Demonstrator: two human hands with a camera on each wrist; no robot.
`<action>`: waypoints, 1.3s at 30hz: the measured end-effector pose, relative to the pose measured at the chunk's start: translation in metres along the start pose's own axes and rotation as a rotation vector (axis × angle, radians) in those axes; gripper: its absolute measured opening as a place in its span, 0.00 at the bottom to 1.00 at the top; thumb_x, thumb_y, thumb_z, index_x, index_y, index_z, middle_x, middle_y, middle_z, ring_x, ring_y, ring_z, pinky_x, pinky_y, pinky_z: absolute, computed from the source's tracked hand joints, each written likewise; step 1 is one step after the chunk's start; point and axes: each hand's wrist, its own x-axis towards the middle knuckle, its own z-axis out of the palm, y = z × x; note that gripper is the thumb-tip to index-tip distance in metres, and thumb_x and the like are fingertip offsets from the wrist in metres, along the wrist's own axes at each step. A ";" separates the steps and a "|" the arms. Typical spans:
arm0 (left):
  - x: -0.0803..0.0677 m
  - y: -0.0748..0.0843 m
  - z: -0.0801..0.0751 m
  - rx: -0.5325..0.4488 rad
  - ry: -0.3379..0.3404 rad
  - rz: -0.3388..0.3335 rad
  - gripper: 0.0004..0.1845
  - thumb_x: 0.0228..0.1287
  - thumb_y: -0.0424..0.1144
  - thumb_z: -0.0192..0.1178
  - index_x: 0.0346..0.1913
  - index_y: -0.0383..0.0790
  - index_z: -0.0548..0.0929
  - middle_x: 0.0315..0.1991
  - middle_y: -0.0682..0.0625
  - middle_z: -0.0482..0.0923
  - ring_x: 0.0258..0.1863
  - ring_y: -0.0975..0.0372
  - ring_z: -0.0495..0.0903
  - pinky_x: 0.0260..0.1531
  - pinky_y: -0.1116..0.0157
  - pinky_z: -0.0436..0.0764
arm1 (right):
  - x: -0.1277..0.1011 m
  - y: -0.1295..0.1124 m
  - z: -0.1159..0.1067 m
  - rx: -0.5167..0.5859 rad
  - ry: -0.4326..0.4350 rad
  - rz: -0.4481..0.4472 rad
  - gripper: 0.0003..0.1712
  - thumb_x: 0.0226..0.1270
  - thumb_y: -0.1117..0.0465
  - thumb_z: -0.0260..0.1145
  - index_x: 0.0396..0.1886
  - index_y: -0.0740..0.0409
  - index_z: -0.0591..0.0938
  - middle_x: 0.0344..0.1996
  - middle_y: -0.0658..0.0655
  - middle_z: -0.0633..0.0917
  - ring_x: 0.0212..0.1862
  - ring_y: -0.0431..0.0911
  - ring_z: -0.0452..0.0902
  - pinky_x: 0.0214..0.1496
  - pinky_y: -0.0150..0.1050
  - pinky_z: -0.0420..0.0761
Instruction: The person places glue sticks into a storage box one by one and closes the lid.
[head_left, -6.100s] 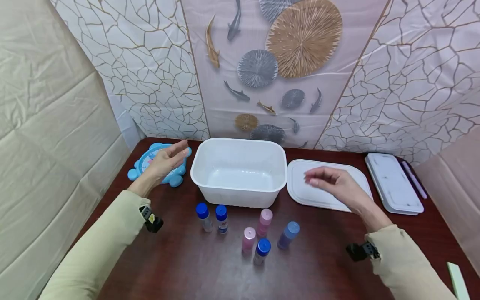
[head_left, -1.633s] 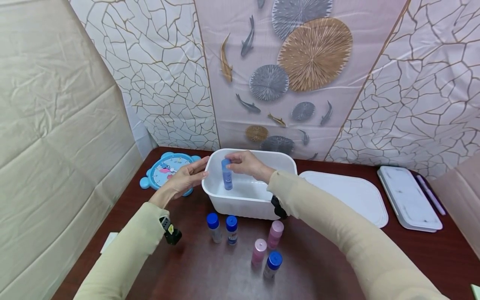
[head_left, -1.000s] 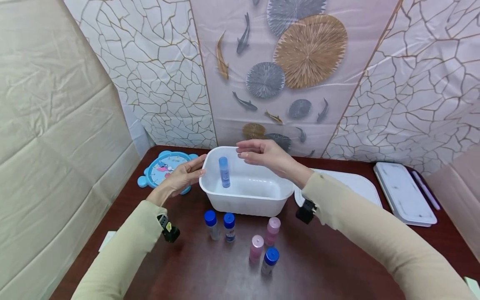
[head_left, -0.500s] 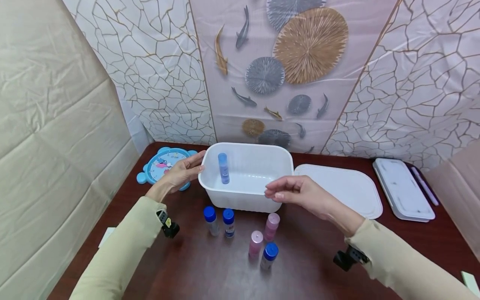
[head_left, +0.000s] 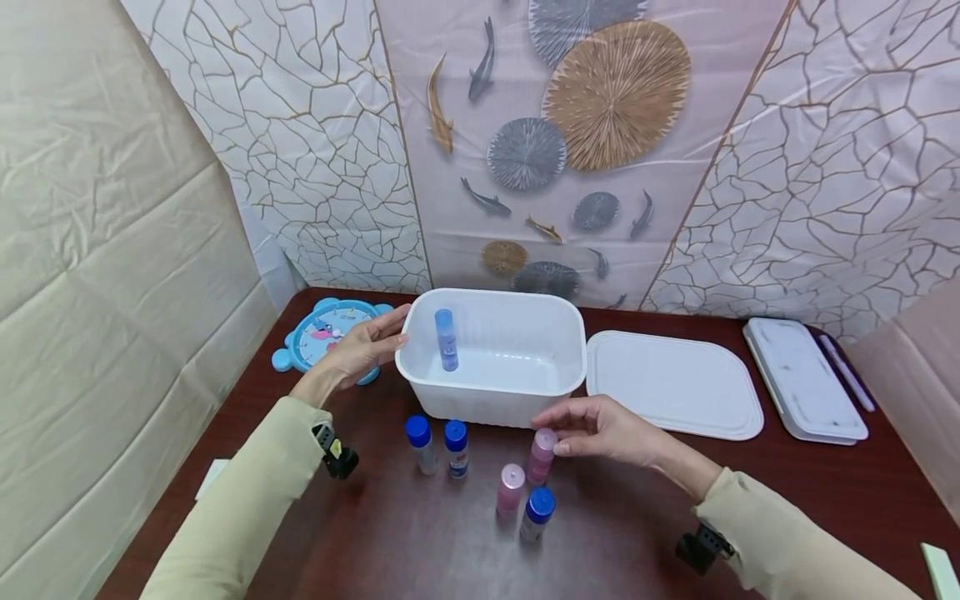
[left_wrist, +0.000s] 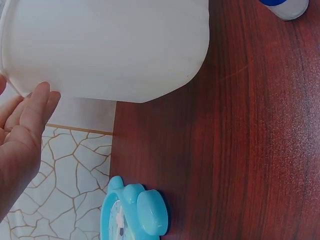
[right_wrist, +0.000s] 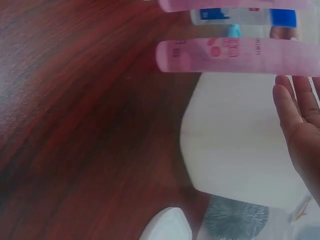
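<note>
My left hand (head_left: pixel 365 343) rests with extended fingers on the left end of a white plastic tub (head_left: pixel 487 400); the left wrist view shows its fingers (left_wrist: pixel 34 107) along the tub's outer wall. Inside the tub, towards its left end, stands a light-blue bottle (head_left: pixel 447 342). My right hand (head_left: pixel 600 429) has thumb and fingers around the cap of a small pink bottle (head_left: pixel 540 462), which stands upright before the tub. In the right wrist view the cap lies beyond the frame and the fingertips meet the bottle's side (right_wrist: pixel 220 56).
Nearby stand another pink bottle (head_left: pixel 510 492) and dark-blue-capped bottles (head_left: pixel 537 515), (head_left: pixel 457 450), (head_left: pixel 422 446). A blue clock (head_left: pixel 300 354) lies left of the tub. Right of it are a white lid (head_left: pixel 675 383), a white case (head_left: pixel 806 379) and a purple pen (head_left: pixel 847 373).
The light-blue bottle went from the table into the tub, where my right hand let it go. That hand then came back to the pink bottle. My left hand moved onto the tub.
</note>
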 end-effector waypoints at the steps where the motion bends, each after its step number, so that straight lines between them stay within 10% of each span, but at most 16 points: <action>1: 0.000 0.000 0.000 0.000 0.002 -0.001 0.33 0.70 0.33 0.52 0.74 0.45 0.54 0.73 0.47 0.53 0.71 0.53 0.58 0.65 0.51 0.64 | 0.000 0.002 0.000 0.005 -0.004 0.003 0.24 0.62 0.69 0.65 0.55 0.77 0.73 0.47 0.41 0.83 0.51 0.36 0.78 0.54 0.29 0.77; 16: -0.002 -0.002 0.000 -0.002 0.003 0.002 0.33 0.70 0.33 0.51 0.74 0.45 0.53 0.74 0.46 0.52 0.71 0.52 0.58 0.63 0.53 0.66 | -0.001 0.009 0.003 -0.029 0.033 -0.005 0.20 0.60 0.68 0.66 0.51 0.74 0.76 0.44 0.64 0.83 0.46 0.38 0.81 0.50 0.32 0.80; 29: -0.001 0.000 -0.001 0.003 -0.009 0.013 0.33 0.70 0.34 0.52 0.74 0.45 0.53 0.74 0.47 0.52 0.71 0.52 0.57 0.63 0.53 0.66 | 0.011 -0.063 -0.019 -0.244 0.240 -0.125 0.14 0.60 0.70 0.66 0.46 0.65 0.81 0.39 0.45 0.86 0.38 0.37 0.79 0.37 0.30 0.79; 39: -0.001 -0.001 -0.001 0.001 -0.004 0.010 0.33 0.70 0.33 0.52 0.74 0.45 0.53 0.74 0.47 0.52 0.71 0.52 0.56 0.64 0.51 0.65 | 0.066 -0.092 -0.025 -0.033 0.459 -0.133 0.13 0.61 0.70 0.65 0.46 0.57 0.82 0.35 0.46 0.85 0.35 0.38 0.81 0.42 0.34 0.83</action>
